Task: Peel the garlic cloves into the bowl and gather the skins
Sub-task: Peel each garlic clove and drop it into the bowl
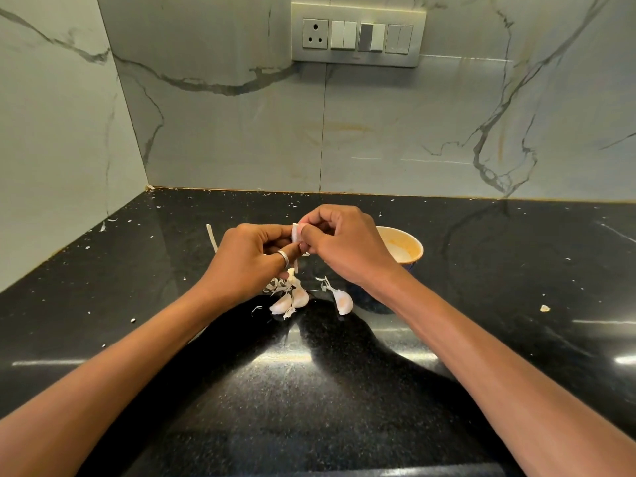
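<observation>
Both hands are up over the black worktop (344, 390), left hand (249, 259) and right hand (344, 246) pinching one clove (296, 233) between the fingertips, grip tight on it. The bowl (407, 247) sits just behind the right hand. Three more cloves (344, 301) and loose skins (277, 286) lie right under the hands.

Black speckled counter (344, 390) under my arms. On it: 3 unpeeled cloves, 2 together (290, 301) and 1 (343, 301) just right of them, loose skins (277, 286) behind the pair, the bowl (409, 251) further right, and white flecks scattered all round.
</observation>
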`<state>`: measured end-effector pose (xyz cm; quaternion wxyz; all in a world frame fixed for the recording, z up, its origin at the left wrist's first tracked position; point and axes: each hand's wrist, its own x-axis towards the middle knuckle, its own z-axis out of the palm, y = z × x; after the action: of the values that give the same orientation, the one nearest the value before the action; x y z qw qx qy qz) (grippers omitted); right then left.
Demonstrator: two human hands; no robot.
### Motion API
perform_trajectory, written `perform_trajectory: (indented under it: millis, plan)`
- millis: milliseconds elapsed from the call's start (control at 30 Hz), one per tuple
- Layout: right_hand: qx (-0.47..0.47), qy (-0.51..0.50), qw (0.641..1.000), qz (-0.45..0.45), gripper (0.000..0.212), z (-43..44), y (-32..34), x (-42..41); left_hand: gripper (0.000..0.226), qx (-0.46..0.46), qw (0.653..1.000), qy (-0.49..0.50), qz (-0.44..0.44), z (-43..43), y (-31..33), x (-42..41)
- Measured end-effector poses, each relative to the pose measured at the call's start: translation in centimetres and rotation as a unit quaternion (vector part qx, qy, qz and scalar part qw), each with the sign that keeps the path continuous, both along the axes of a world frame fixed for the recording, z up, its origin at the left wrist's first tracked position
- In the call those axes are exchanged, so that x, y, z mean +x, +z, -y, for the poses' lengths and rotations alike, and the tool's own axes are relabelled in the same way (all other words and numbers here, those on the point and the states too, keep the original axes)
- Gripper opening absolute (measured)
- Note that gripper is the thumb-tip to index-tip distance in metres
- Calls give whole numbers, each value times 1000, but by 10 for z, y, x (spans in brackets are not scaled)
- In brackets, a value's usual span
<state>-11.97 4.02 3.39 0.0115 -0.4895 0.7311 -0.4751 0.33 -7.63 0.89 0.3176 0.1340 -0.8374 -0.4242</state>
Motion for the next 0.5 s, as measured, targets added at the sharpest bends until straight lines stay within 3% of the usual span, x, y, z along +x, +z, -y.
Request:
perform_trajectory:
  millis: [267, 500]
  plan:
    - [-5, -13, 996, -92, 14, 2, -5, 1, 26, -58, 998, 5, 9, -1, -6, 0]
    - [-18, -9, 993, -114, 15, 1, -5, 1, 17, -87, 996, 27, 19, 0, -9, -2]
